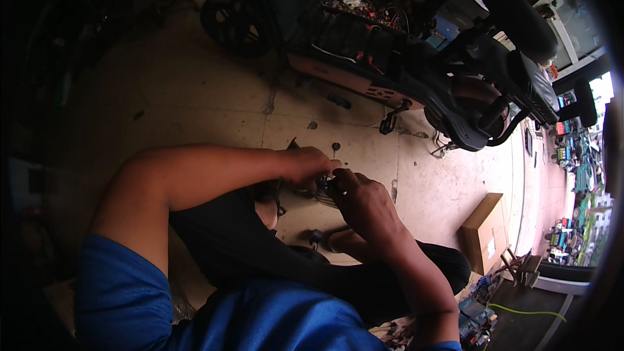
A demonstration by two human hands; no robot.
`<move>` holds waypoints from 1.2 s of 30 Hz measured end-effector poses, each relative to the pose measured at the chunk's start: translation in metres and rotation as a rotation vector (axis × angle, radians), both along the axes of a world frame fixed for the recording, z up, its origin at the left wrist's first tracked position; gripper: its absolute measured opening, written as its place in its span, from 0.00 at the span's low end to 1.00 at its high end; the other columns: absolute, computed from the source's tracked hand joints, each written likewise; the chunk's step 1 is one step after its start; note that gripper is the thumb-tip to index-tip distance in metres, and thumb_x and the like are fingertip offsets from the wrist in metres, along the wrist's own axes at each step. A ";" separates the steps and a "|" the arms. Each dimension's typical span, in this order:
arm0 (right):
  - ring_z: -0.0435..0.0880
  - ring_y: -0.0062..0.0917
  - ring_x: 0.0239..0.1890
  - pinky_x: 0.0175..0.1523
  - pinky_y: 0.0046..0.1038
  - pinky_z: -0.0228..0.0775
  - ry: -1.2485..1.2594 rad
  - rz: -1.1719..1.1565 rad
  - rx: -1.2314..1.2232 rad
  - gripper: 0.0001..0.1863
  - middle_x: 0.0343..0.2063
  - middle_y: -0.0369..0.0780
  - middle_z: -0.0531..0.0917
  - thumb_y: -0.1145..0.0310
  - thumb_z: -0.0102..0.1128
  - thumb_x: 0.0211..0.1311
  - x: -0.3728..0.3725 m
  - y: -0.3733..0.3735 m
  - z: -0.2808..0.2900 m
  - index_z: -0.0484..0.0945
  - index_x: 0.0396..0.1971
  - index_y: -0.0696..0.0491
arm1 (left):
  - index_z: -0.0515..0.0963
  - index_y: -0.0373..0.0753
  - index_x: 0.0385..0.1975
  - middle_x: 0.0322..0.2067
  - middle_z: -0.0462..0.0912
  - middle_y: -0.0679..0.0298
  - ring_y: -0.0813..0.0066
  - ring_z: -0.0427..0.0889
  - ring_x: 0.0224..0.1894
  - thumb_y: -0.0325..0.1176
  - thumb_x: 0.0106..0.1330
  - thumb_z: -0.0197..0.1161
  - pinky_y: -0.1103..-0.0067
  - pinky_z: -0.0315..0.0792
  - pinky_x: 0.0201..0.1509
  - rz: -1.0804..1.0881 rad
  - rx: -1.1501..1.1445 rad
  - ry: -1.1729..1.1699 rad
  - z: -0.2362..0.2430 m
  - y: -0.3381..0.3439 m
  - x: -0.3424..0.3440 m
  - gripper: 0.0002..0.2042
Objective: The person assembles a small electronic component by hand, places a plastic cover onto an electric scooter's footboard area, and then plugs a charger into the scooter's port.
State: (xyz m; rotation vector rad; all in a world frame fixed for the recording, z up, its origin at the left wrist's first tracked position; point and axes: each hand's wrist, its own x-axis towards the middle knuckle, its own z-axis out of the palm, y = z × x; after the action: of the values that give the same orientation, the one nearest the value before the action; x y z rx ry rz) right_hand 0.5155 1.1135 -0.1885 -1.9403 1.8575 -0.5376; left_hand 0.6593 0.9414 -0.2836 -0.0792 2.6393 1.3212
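My left hand (307,165) and my right hand (365,205) meet in front of me, low over the floor. Both have their fingers closed around a small dark part with a shiny spot (323,184), mostly hidden by the fingers, so its kind is unclear. A dark pointed tip (292,143) shows beside my left hand. Thin pale strands (326,201) lie just below the hands. Between my legs, a small black block-like piece (316,235) sits near my foot (351,245).
A black electric scooter (344,81) stands across the far side, its battery bay exposed with loose wires (390,16). At right are a cardboard box (486,234), a small wooden stool (522,266) and a yellow-green cable (530,311). Small dark bits (335,147) lie on the tiled floor.
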 end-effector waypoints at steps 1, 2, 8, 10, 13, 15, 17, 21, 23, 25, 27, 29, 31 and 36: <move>0.89 0.48 0.33 0.38 0.45 0.81 -0.011 -0.048 0.042 0.13 0.30 0.49 0.88 0.65 0.67 0.68 0.000 0.000 0.003 0.79 0.47 0.56 | 0.75 0.42 0.56 0.36 0.88 0.55 0.54 0.89 0.41 0.21 0.52 0.75 0.66 0.79 0.44 -0.003 0.009 0.023 -0.002 0.000 0.001 0.29; 0.89 0.48 0.33 0.38 0.44 0.81 -0.022 -0.097 0.084 0.14 0.31 0.48 0.88 0.65 0.69 0.68 0.000 0.000 0.006 0.80 0.46 0.56 | 0.75 0.42 0.56 0.36 0.88 0.55 0.53 0.89 0.42 0.21 0.52 0.75 0.66 0.79 0.44 -0.007 0.019 0.046 -0.004 -0.001 0.002 0.29; 0.89 0.49 0.35 0.42 0.48 0.81 -0.047 -0.375 0.141 0.16 0.31 0.52 0.87 0.65 0.70 0.63 -0.036 0.001 -0.002 0.76 0.41 0.58 | 0.80 0.43 0.58 0.40 0.89 0.55 0.51 0.89 0.44 0.28 0.52 0.75 0.63 0.80 0.48 -0.048 -0.201 -0.024 -0.014 0.001 -0.001 0.29; 0.89 0.50 0.36 0.44 0.48 0.81 -0.051 -0.430 0.134 0.14 0.31 0.51 0.87 0.64 0.69 0.64 -0.052 0.010 -0.025 0.78 0.42 0.57 | 0.83 0.45 0.57 0.40 0.89 0.56 0.52 0.88 0.45 0.31 0.52 0.75 0.62 0.80 0.49 -0.124 -0.296 -0.115 -0.011 -0.001 -0.007 0.28; 0.88 0.52 0.39 0.47 0.48 0.80 -0.097 -0.376 0.164 0.12 0.34 0.51 0.88 0.64 0.67 0.65 -0.063 0.024 -0.059 0.83 0.43 0.54 | 0.85 0.49 0.54 0.38 0.89 0.57 0.52 0.88 0.44 0.33 0.49 0.74 0.60 0.80 0.47 -0.151 -0.307 -0.084 -0.016 -0.001 -0.007 0.26; 0.87 0.55 0.42 0.49 0.46 0.80 -0.124 -0.340 0.221 0.11 0.41 0.51 0.87 0.64 0.64 0.67 -0.062 0.028 -0.065 0.89 0.44 0.49 | 0.86 0.50 0.51 0.37 0.89 0.58 0.52 0.88 0.43 0.34 0.48 0.74 0.59 0.79 0.46 -0.149 -0.273 -0.026 -0.023 -0.003 -0.005 0.25; 0.87 0.53 0.42 0.49 0.45 0.80 -0.239 -0.367 0.245 0.12 0.43 0.52 0.87 0.64 0.63 0.67 -0.061 0.029 -0.068 0.88 0.45 0.50 | 0.86 0.50 0.50 0.37 0.89 0.58 0.51 0.88 0.43 0.35 0.48 0.75 0.59 0.79 0.46 -0.157 -0.242 0.016 -0.028 -0.005 -0.005 0.24; 0.86 0.53 0.45 0.51 0.45 0.79 -0.313 -0.380 0.147 0.12 0.42 0.53 0.86 0.64 0.63 0.64 -0.065 0.028 -0.067 0.86 0.43 0.54 | 0.86 0.47 0.46 0.37 0.88 0.58 0.53 0.87 0.44 0.35 0.51 0.77 0.63 0.80 0.47 -0.186 -0.276 -0.067 -0.007 -0.003 -0.012 0.19; 0.86 0.54 0.46 0.52 0.45 0.79 -0.394 -0.463 0.148 0.14 0.41 0.54 0.86 0.64 0.64 0.62 -0.075 0.024 -0.078 0.84 0.43 0.56 | 0.86 0.45 0.42 0.34 0.87 0.58 0.53 0.86 0.42 0.36 0.50 0.78 0.63 0.79 0.46 -0.170 -0.303 -0.038 -0.010 -0.005 -0.009 0.18; 0.87 0.51 0.46 0.52 0.43 0.79 -0.442 -0.601 0.128 0.18 0.40 0.56 0.87 0.64 0.64 0.59 -0.088 0.024 -0.095 0.80 0.42 0.62 | 0.84 0.43 0.38 0.33 0.86 0.57 0.53 0.86 0.42 0.37 0.50 0.79 0.63 0.79 0.46 -0.130 -0.273 -0.049 0.002 -0.006 -0.012 0.16; 0.88 0.48 0.43 0.51 0.42 0.79 -0.453 -0.662 0.145 0.20 0.36 0.55 0.87 0.63 0.65 0.58 -0.105 0.022 -0.116 0.78 0.43 0.64 | 0.83 0.41 0.37 0.34 0.85 0.57 0.53 0.86 0.42 0.38 0.50 0.79 0.63 0.79 0.47 -0.098 -0.262 -0.051 0.010 -0.007 -0.014 0.17; 0.90 0.44 0.38 0.47 0.40 0.81 -0.455 -0.733 0.215 0.20 0.29 0.51 0.88 0.62 0.66 0.59 -0.114 0.011 -0.127 0.77 0.40 0.66 | 0.83 0.40 0.37 0.35 0.85 0.56 0.53 0.85 0.44 0.39 0.50 0.80 0.63 0.79 0.48 -0.063 -0.266 -0.046 0.009 -0.006 -0.010 0.18; 0.90 0.43 0.36 0.46 0.40 0.81 -0.491 -0.750 0.329 0.20 0.26 0.50 0.88 0.61 0.65 0.60 -0.120 0.003 -0.135 0.77 0.40 0.66 | 0.84 0.39 0.39 0.36 0.86 0.56 0.53 0.85 0.45 0.41 0.50 0.81 0.63 0.79 0.49 -0.071 -0.253 -0.052 0.007 -0.003 -0.004 0.20; 0.90 0.49 0.39 0.46 0.47 0.81 -0.305 -0.724 0.400 0.19 0.29 0.54 0.88 0.57 0.61 0.64 -0.157 0.007 -0.246 0.82 0.37 0.61 | 0.82 0.38 0.49 0.43 0.85 0.56 0.53 0.85 0.48 0.41 0.52 0.82 0.64 0.79 0.52 -0.071 -0.219 -0.063 0.009 0.009 0.000 0.26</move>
State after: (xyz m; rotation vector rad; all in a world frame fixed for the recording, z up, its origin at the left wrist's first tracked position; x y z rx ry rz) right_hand 0.3588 1.1210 -0.4343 -0.8510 2.2107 -0.5650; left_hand 0.6592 0.9509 -0.2745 -0.0561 2.6963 0.9879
